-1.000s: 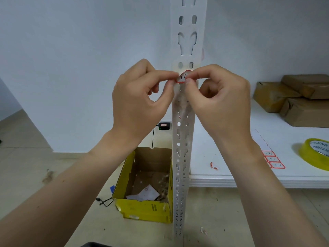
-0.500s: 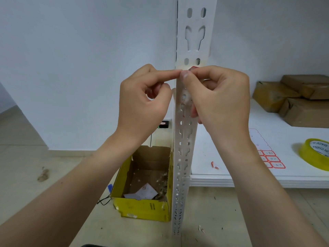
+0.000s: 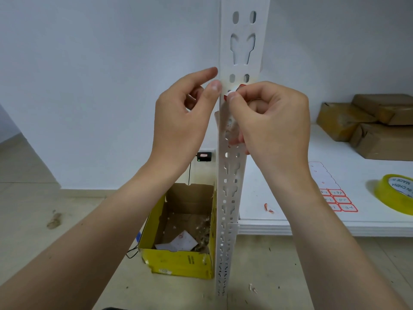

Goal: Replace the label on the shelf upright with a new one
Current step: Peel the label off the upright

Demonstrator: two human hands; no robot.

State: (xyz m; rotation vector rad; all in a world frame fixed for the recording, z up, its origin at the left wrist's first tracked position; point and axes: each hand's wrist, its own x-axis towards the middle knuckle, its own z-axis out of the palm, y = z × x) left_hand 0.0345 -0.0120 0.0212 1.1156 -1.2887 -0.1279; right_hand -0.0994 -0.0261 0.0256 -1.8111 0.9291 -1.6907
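The white slotted shelf upright [image 3: 231,198] stands in the middle of the view. A small label with a red border [image 3: 242,87] sits on its front face just below two oval holes, mostly hidden by my fingers. My right hand [image 3: 270,121] pinches that label against the upright, with the thumb tip on it. To the left of the upright, my left hand [image 3: 183,117] has its thumb and index finger stretched toward the upright's left edge and holds nothing. A sheet of new red-bordered labels [image 3: 338,201] lies on the white shelf board [image 3: 279,225].
A yellow cardboard box [image 3: 178,262] with paper scraps stands on the floor left of the upright. On the shelf board are a roll of yellow tape [image 3: 395,194], brown parcels [image 3: 368,124] and a red label scrap [image 3: 268,208]. A black device [image 3: 203,156] hangs on the wall.
My left hand has let go of the label and drawn back to the upright's left edge. My right hand keeps pinching the label. The view has tilted slightly upward.
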